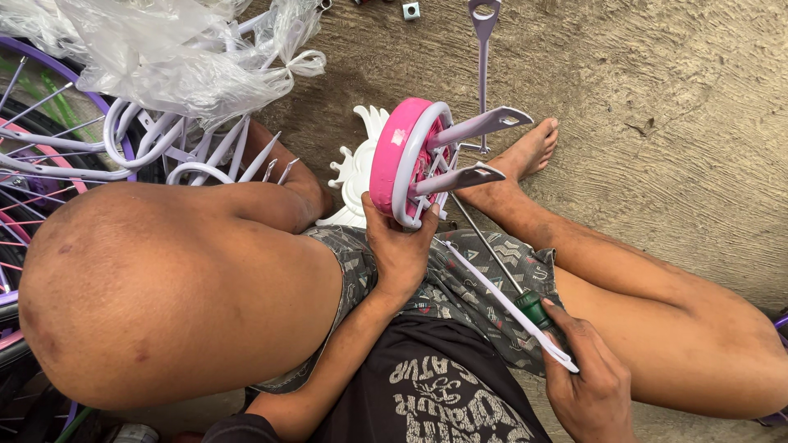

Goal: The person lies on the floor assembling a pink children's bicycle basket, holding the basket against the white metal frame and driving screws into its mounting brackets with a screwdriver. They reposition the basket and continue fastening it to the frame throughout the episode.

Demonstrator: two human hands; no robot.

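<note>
Right hand grips screwdriver and white strip; left hand clasps pink wheel rim.

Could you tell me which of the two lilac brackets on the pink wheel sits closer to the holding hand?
The lower bracket, just above the left hand; the upper bracket sticks out farther away.

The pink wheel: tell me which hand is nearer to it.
Left. The left hand grips the pink wheel from below, fingers on its lilac bracket. The right hand is well away, low by the lap, holding a green-handled screwdriver and a white strip.
</note>
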